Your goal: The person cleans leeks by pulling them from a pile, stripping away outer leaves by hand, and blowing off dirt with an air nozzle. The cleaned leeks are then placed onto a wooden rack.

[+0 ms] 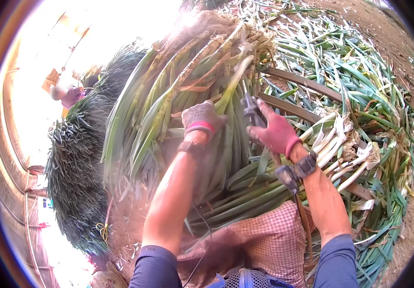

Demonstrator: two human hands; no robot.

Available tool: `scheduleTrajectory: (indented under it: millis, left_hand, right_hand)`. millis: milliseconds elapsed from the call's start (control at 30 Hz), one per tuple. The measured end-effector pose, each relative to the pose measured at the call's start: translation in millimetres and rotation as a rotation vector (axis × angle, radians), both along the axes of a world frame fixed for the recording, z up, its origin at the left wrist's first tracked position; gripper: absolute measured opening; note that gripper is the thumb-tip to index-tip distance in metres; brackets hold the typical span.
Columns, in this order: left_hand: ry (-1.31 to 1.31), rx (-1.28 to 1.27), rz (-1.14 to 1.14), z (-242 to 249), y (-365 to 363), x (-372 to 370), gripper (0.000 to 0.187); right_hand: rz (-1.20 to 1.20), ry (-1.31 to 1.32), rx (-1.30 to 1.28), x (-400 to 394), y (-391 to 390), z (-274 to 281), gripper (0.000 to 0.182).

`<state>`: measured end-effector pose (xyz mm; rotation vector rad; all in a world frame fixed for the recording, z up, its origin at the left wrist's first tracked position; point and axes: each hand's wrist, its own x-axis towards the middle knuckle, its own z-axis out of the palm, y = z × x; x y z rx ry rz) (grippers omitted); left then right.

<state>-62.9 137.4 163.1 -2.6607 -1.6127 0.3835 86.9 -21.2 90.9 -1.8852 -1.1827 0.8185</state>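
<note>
My left hand (202, 119), in a dusty glove with a pink cuff, is closed around the leafy part of a large green onion (234, 85), whose pale root end points up and away from me. Gripped in my gloved right hand (276, 130) is a dark air blow gun (252, 111), its thin nozzle close beside that stalk. From below my right wrist a brown hose (307, 225) runs down toward my lap. Beyond my left hand lies a thick heap of unpeeled green onions (168, 91), with dirty roots at the far end.
White-stemmed green onions (329, 151) lie at my right near metal rails (303, 84). Stripped leaves (351, 72) cover the ground behind. A checked cloth (269, 235) covers my lap. At left stand a tall stack of onions (75, 168) and another person (71, 97).
</note>
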Motion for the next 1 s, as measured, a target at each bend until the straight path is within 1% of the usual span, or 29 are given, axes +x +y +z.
scheduleTrajectory:
  millis: [67,100,133,200,233,300,333,400,467,533,600,667,700,800,833,867,933,1000]
  left_hand:
    - [0.003,-0.009,0.009,0.4,-1.7,0.6,0.057]
    - [0.000,-0.016,0.026,0.6,-2.7,1.3,0.057]
    - [-0.002,-0.023,0.042,1.0,-3.4,2.0,0.057]
    - [0.001,-0.024,0.045,0.0,-2.8,2.0,0.057]
    - [0.004,-0.024,0.047,-0.7,-2.8,1.9,0.057]
    - [0.005,-0.033,0.064,1.2,-5.8,2.7,0.057]
    - [0.007,-0.039,0.080,1.3,-7.5,2.9,0.056]
    - [0.005,-0.051,0.082,-2.8,-9.3,-0.6,0.056]
    - [0.003,-0.063,0.084,-3.6,-16.2,-4.5,0.055]
    - [0.024,-0.086,0.074,-3.7,-25.6,-8.3,0.055]
    - [0.036,-0.112,0.090,-4.2,-31.7,-12.7,0.056]
    - [-0.051,-0.077,0.084,-13.7,-31.1,-19.9,0.064]
    - [-0.052,-0.076,0.085,-18.3,-29.9,-22.8,0.064]
    - [-0.045,-0.095,0.081,-18.5,-35.7,-24.8,0.066]
    - [-0.055,-0.096,0.084,-19.8,-40.9,-25.5,0.066]
    - [-0.064,-0.097,0.088,-20.7,-47.3,-25.9,0.065]
    - [-0.061,-0.102,0.068,-22.0,-62.7,-24.2,0.062]
    - [-0.027,-0.209,0.010,-30.8,-81.6,-23.7,0.054]
  right_hand:
    - [-0.063,0.013,-0.094,8.3,13.3,5.6,0.097]
    - [-0.066,0.001,-0.061,11.1,16.3,1.9,0.098]
    - [-0.067,0.000,-0.061,10.8,10.1,9.6,0.098]
    - [0.031,0.100,-0.106,2.9,-14.2,29.9,0.098]
    - [0.031,0.099,-0.108,-5.9,-26.2,19.1,0.098]
    - [0.115,0.101,0.254,-25.2,-54.9,-9.8,0.098]
    - [0.113,0.102,0.253,-32.1,-65.9,-8.3,0.098]
    - [0.190,0.121,0.087,-39.2,-81.5,6.1,0.099]
    - [0.166,0.151,0.045,-34.8,-76.2,7.3,0.100]
    - [0.063,0.053,0.014,-22.3,-54.7,-4.5,0.098]
    - [0.044,0.073,-0.027,-10.1,-33.8,6.5,0.097]
    - [-0.006,0.055,-0.100,-2.4,-18.9,16.6,0.097]
    - [-0.010,0.080,-0.156,0.0,-17.1,22.2,0.097]
    - [-0.001,0.025,-0.085,-2.9,-28.5,-2.0,0.098]
    - [0.039,0.115,-0.171,-6.7,-41.6,9.6,0.099]
    - [0.040,0.115,-0.172,-13.9,-56.7,9.4,0.099]
    - [0.108,0.100,0.085,-26.2,-91.9,1.6,0.100]
    - [0.126,0.070,0.124,-35.9,-117.4,-5.1,0.100]
